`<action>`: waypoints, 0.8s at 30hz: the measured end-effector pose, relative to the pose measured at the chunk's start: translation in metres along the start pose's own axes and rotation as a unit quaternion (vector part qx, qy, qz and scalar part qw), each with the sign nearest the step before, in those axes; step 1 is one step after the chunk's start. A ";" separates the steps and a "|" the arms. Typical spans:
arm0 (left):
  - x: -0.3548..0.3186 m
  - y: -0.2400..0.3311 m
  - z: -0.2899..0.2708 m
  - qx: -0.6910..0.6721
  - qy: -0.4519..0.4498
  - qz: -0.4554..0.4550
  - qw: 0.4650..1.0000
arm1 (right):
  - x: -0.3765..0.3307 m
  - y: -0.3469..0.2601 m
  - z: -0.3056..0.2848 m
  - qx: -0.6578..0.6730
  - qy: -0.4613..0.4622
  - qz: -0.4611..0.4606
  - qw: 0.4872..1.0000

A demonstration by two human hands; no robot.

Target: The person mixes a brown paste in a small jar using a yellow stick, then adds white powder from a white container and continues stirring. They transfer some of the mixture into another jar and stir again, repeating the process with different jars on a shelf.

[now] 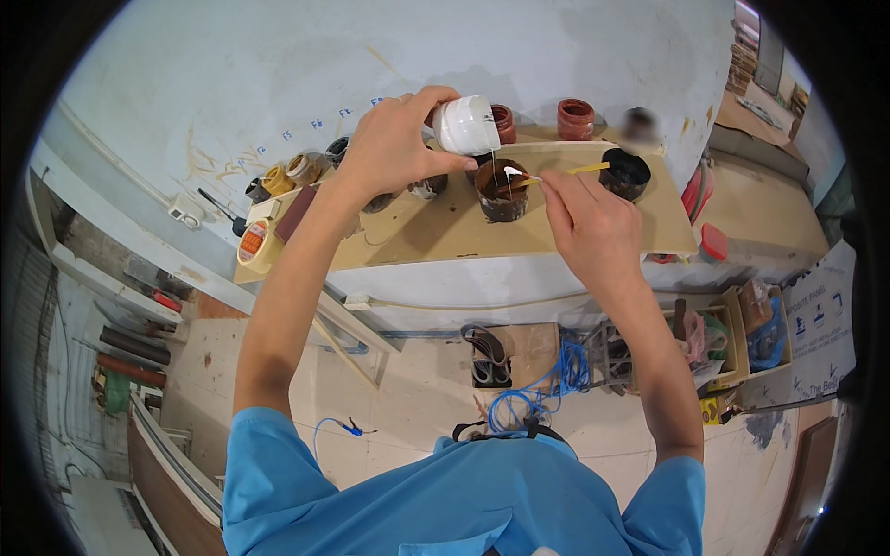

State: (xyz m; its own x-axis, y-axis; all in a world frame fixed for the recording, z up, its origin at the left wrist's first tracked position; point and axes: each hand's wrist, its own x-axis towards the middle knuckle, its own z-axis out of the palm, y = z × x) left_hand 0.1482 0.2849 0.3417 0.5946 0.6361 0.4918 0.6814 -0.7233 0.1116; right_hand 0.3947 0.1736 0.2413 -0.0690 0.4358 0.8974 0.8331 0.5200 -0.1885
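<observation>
My left hand (394, 139) is closed around a white jar (466, 126), tilted with its mouth to the right. A thin strand hangs from the jar's rim down toward a dark brown paint pot (502, 208) below. My right hand (593, 218) pinches a thin paintbrush (590, 169) with a yellow handle. Its white-coated tip is over the brown pot's mouth, close to the strand. A second thin stick seems to lean inside that pot. To the right of my right hand stands a black pot (625, 174).
Two red-brown jars (576, 120) stand by the wall behind the tan shelf (436, 232). Several small paint pots (304, 169) and a cream tape roll (258, 245) line its left end. Below, a blue hose (547, 394) lies by a cardboard box (528, 352) on the floor.
</observation>
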 end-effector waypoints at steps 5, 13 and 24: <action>0.009 -0.001 -0.008 0.005 -0.069 -0.010 0.998 | -0.001 0.001 0.002 -0.001 0.002 0.001 1.000; 0.020 -0.006 -0.016 -0.046 -0.142 -0.070 0.986 | -0.001 0.002 0.003 0.007 -0.019 0.017 1.000; 0.017 -0.012 -0.009 -0.141 -0.119 -0.053 0.981 | 0.004 0.000 0.003 0.029 -0.008 0.036 0.999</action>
State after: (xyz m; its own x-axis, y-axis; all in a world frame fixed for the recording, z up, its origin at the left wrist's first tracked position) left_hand 0.1460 0.3025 0.3567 0.6325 0.7324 0.2520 0.6195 -0.6737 0.4030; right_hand 0.3933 0.1779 0.2440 -0.0199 0.4851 0.8742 0.8034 0.5282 -0.2748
